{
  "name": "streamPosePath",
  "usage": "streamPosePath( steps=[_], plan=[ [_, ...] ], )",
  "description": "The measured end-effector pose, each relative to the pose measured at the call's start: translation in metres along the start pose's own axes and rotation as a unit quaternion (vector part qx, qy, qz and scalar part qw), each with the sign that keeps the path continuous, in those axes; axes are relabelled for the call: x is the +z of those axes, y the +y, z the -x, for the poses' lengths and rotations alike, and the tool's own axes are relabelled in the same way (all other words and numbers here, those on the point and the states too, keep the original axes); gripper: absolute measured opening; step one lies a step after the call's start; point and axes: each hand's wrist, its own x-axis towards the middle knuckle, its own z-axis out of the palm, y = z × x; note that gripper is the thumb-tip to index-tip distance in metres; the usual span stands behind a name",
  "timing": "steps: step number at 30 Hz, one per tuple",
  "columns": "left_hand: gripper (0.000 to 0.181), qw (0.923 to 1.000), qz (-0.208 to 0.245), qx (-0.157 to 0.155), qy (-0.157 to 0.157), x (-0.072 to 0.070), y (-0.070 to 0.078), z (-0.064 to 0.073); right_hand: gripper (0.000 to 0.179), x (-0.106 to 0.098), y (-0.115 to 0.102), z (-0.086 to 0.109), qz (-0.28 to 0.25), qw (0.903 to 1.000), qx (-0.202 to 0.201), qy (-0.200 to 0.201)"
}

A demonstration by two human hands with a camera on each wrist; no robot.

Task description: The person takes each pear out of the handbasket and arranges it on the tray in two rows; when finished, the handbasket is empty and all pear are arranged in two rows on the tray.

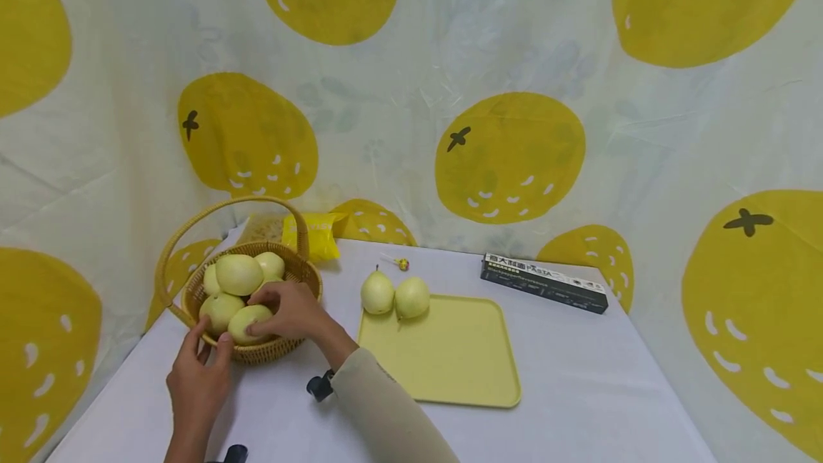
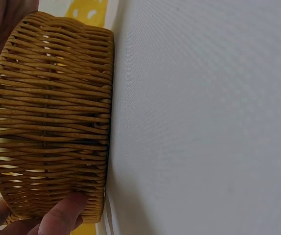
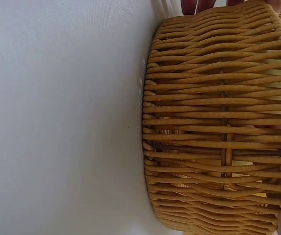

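Note:
A round wicker basket (image 1: 266,354) with a tall arched handle holds several pale green pears (image 1: 239,275). My right hand (image 1: 292,313) reaches in from the right and holds the front pear (image 1: 247,324), thumb on its near side and fingers over the far side. At the basket's front left, my left hand (image 1: 199,377) grips the rim. The left wrist view shows a finger (image 2: 64,213) of that hand against the woven wall (image 2: 52,112). In the right wrist view the wicker side (image 3: 219,122) fills the right half, with fingertips at its edges.
Two pears (image 1: 393,296) sit on the back left corner of a yellow tray (image 1: 450,356). Behind them lies a lollipop (image 1: 402,264). A dark pasta box (image 1: 543,283) is at the back right. Yellow packaging (image 1: 321,234) lies behind the basket, near the patterned curtain (image 1: 398,127).

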Motion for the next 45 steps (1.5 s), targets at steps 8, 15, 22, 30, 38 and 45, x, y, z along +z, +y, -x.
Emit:
streamPosePath(
  steps=[8,15,22,30,38,45],
  plan=[
    [0.065,0.9998,0.006,0.016,0.007,-0.001,-0.003,0.001,0.034,-0.001,0.005,-0.003,-0.101,0.9942,-0.014,0.035],
    [0.065,0.9998,0.008,0.016,0.005,-0.001,-0.003,0.001,0.035,-0.003,0.013,-0.004,-0.197,0.9777,-0.027,0.067],
    [0.065,0.9998,0.007,0.019,0.005,-0.002,-0.001,0.001,0.037,-0.005,0.014,-0.003,-0.242,0.9668,-0.028,0.077],
    [0.064,0.9998,0.007,0.013,0.015,-0.001,-0.003,0.002,0.038,-0.008,0.013,0.0,-0.281,0.9548,-0.025,0.093],
    [0.064,0.9998,0.005,0.008,0.019,-0.001,-0.002,0.004,0.04,-0.025,0.003,0.017,-0.268,0.9569,-0.015,0.11],
    [0.065,1.0,0.001,0.003,0.008,-0.001,-0.001,0.001,0.039,-0.055,0.002,0.041,-0.25,0.958,-0.024,0.138]
  ],
)
